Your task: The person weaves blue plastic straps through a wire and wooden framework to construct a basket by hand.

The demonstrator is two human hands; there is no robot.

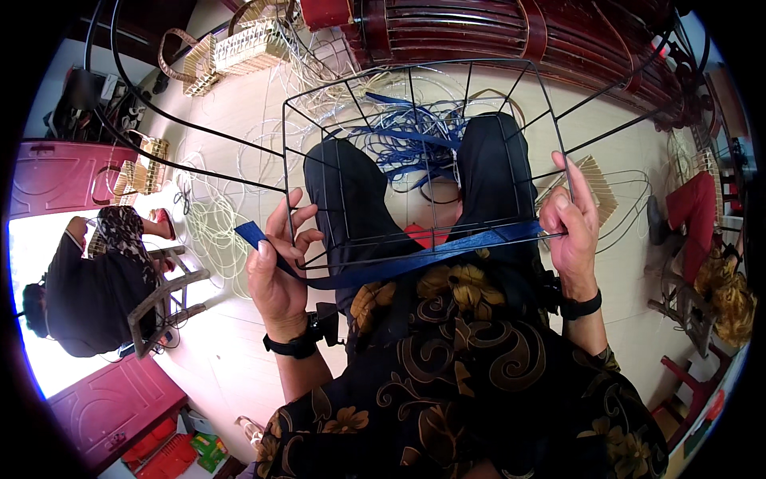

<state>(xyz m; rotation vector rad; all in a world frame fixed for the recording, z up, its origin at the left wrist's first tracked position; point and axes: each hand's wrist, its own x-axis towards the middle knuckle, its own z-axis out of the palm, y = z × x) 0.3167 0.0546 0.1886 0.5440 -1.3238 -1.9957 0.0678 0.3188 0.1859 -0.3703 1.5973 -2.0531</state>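
Note:
A black wire basket frame (431,239) is held across my lap, over my dark-trousered knees. My left hand (279,255) grips its near left corner, with a flat blue strip (383,268) between the fingers and a short tail poking out past them. My right hand (573,227) holds the near right corner, where the strip's other end runs along the near edge to my fingers. Long curved black wires reach out from both sides of the frame. Beyond it, between my knees, lies a tangled heap of blue strips (419,137).
A person seated on a wooden stool (96,295) is at left; another person's red-clad leg (688,203) shows at right. A dark red slatted wooden bench (447,36) stands ahead. Woven baskets (247,48) and coils of pale cord (215,223) lie on the tiled floor (215,351).

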